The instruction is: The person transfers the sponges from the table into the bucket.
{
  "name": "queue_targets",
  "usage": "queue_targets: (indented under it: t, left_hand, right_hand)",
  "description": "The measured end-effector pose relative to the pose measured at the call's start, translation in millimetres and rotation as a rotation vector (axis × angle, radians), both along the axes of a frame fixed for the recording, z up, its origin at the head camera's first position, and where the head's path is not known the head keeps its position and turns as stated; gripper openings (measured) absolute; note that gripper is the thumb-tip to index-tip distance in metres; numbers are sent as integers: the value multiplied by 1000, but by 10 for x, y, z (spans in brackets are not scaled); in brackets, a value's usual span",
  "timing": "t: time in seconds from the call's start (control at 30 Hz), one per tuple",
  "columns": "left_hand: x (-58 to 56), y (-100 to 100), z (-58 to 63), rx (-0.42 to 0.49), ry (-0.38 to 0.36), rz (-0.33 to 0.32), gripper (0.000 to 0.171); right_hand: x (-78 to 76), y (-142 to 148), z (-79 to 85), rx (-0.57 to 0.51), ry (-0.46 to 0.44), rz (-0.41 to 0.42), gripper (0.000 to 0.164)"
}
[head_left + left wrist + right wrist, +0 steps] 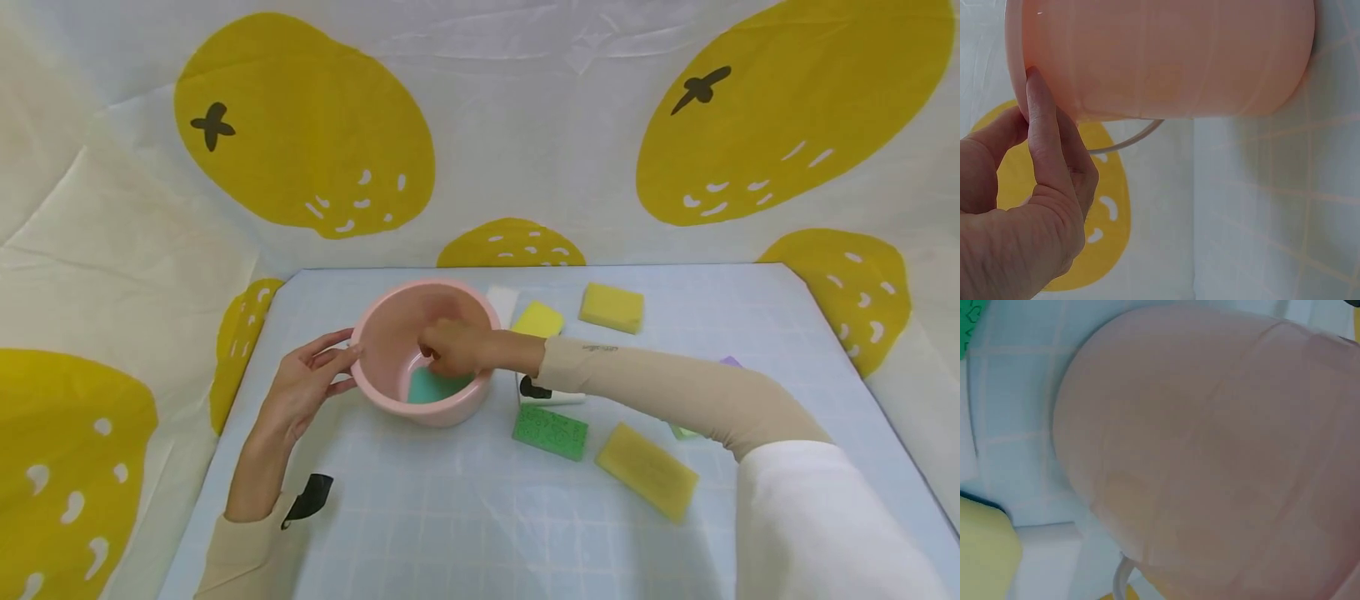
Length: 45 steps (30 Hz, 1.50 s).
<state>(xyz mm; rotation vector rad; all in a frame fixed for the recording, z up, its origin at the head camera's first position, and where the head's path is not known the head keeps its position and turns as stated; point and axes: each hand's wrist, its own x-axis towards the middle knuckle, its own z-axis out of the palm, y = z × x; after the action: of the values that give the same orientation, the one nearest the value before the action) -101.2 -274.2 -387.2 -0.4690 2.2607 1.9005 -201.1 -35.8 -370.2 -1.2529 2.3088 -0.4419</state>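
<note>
A pink bucket (pixel 382 367) stands on the table toward the back left. My left hand (pixel 303 387) pinches its rim from the left; the left wrist view also shows the thumb and fingers at the rim (pixel 1015 62). My right hand (pixel 457 346) reaches down inside the bucket with bent fingers. Below it, on the bucket's bottom, lies a flat teal piece (pixel 435 386), partly covered by the hand. Whether the fingertips touch or hold that piece cannot be seen. Only the bucket's outer wall (pixel 1197 450) shows in the right wrist view, not the hand.
Right of the bucket lie a green sponge (pixel 551 432), a long yellow sponge (pixel 648 471), a yellow block (pixel 612 307), a yellow piece (pixel 538 319) and a white piece (pixel 502 304). The right sleeve (pixel 660 387) partly covers other pieces. Fabric with yellow shapes hangs behind the table.
</note>
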Motion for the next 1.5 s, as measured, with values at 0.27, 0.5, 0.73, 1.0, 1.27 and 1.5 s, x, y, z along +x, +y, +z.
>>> queue_targets:
  t: [0.27, 0.5, 0.73, 1.0, 1.27, 1.5]
  left_hand:
    - [-5, 1, -7, -13, -8, 3, 75]
    - [10, -17, -10, 14, 2, 2, 74]
    - [26, -26, -14, 53, 9, -1, 76]
    - [19, -14, -16, 38, 0, 0, 76]
    - [6, 3, -10, 35, -12, 4, 77]
    - [3, -4, -17, 59, -2, 6, 76]
  right_hand:
    - [7, 150, 37, -247, 148, 13, 9]
    - [19, 255, 56, -444, 80, 47, 7]
    - [23, 381, 109, -492, -69, -58, 25]
    - [9, 574, 144, -581, -167, -139, 29]
    - [-27, 792, 143, -645, -145, -191, 23]
    - [-34, 973, 125, -714, -120, -241, 22]
